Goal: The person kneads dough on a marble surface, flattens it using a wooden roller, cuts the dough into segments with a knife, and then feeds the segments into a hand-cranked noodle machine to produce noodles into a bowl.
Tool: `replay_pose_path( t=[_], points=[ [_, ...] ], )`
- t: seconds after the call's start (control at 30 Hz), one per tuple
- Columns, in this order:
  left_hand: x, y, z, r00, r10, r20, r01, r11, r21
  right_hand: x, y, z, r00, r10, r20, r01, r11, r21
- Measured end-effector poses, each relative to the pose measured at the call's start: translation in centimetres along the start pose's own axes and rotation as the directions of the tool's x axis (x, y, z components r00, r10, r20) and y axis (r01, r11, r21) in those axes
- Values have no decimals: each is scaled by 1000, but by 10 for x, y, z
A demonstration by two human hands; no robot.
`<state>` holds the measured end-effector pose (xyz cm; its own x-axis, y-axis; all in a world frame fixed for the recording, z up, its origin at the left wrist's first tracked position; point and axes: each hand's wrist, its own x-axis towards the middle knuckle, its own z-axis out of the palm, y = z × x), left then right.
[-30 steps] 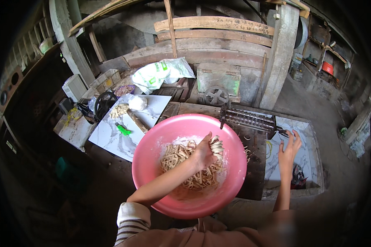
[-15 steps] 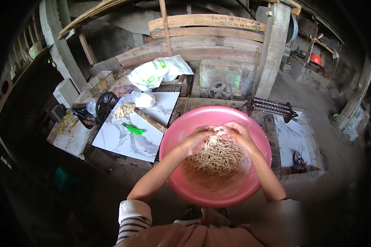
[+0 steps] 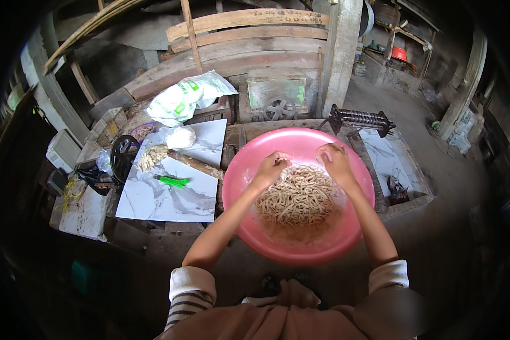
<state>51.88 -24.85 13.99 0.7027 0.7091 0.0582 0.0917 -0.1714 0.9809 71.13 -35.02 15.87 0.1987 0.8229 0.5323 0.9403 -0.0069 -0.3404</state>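
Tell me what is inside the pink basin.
The pink basin holds a heap of pale noodle-like strands. The left hand and right hand rest on the heap's far edge. The basin floor beneath the strands is covered.

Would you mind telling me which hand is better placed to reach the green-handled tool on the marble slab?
Left. The left hand sits at the pink basin's left side, nearer the green-handled tool on the marble slab. The right hand would have to cross over.

Pink basin (image 3: 238, 187) — pale tan noodles (image 3: 300, 201) inside. White slab (image 3: 170, 195) with grey veining; bright green tool (image 3: 173, 181). Sleeves (image 3: 188, 294) — cream, brown-striped.
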Motion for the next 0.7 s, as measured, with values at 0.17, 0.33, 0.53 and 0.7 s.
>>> replay_pose_path(
  t=[0.17, 0.33, 0.53, 0.7],
  points=[
    [11, 12, 5, 985, 109, 131, -101, 993, -64, -13, -12, 19, 958, 50, 281, -162, 906, 391],
    [19, 20, 9, 944, 232, 234, -212, 971, -107, -10, 3, 35, 906, 27, 423, -366, 554, 748],
    [15, 23, 1, 956, 241, 165, -242, 970, -16, -1, 1, 12, 919, 220, 328, -375, 747, 549],
    [21, 23, 5, 961, 229, 157, -228, 973, -23, -1, 13, 20, 971, 39, 237, -101, 961, 257]
  ],
)
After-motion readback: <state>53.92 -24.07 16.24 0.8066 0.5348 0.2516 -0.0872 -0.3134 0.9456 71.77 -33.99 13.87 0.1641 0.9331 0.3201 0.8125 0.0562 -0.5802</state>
